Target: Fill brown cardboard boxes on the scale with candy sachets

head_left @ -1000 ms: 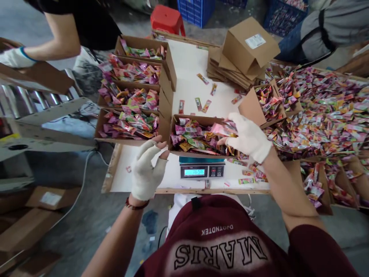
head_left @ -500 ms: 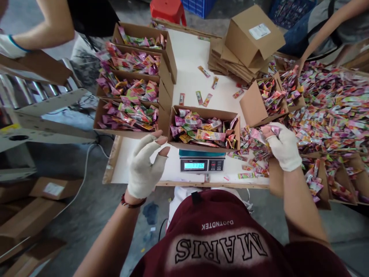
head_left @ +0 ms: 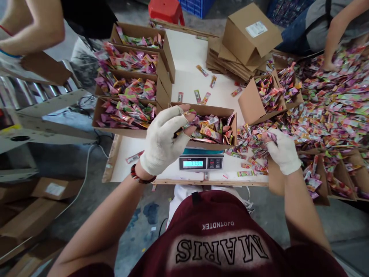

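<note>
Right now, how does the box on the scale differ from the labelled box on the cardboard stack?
The box on the scale opens upward and holds packets; the labelled box turns a closed face with a white label upward. The left hand hides part of the box on the scale, while no hand blocks the labelled box. Both are brown cardboard.

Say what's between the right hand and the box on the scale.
Loose packets lie strewn between the right hand and the box on the scale; the head view shows it.
</note>
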The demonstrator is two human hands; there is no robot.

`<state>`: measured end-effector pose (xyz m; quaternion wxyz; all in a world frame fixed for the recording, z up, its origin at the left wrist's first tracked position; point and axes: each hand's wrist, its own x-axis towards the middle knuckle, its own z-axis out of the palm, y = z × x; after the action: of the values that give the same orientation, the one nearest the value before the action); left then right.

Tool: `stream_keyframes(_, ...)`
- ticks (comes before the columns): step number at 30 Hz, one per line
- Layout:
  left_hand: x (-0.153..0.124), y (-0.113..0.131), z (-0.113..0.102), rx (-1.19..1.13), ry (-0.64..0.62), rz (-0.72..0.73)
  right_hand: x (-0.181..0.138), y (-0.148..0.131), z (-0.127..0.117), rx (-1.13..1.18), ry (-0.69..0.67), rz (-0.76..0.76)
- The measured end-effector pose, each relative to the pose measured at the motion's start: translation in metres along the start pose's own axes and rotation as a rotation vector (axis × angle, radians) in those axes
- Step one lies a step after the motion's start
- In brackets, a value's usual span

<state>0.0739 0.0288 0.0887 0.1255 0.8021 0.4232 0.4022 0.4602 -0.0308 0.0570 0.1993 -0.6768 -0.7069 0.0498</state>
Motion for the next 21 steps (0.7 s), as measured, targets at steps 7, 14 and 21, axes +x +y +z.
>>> stream_keyframes(7,-0.005,0.006,0.010,-0.005,-0.060,-0.071,0.030,-0.073,-0.017,0.316,-0.029,-0.157)
stream_keyframes(14,-0.005,0.014,0.009,0.040,-0.005,-0.135,0.102,-0.148,0.029,0.485,-0.227,-0.479)
stream_keyframes(21,-0.012,0.003,0.023,0.099,-0.143,-0.082,0.090,-0.096,0.025,0.488,-0.117,-0.184)
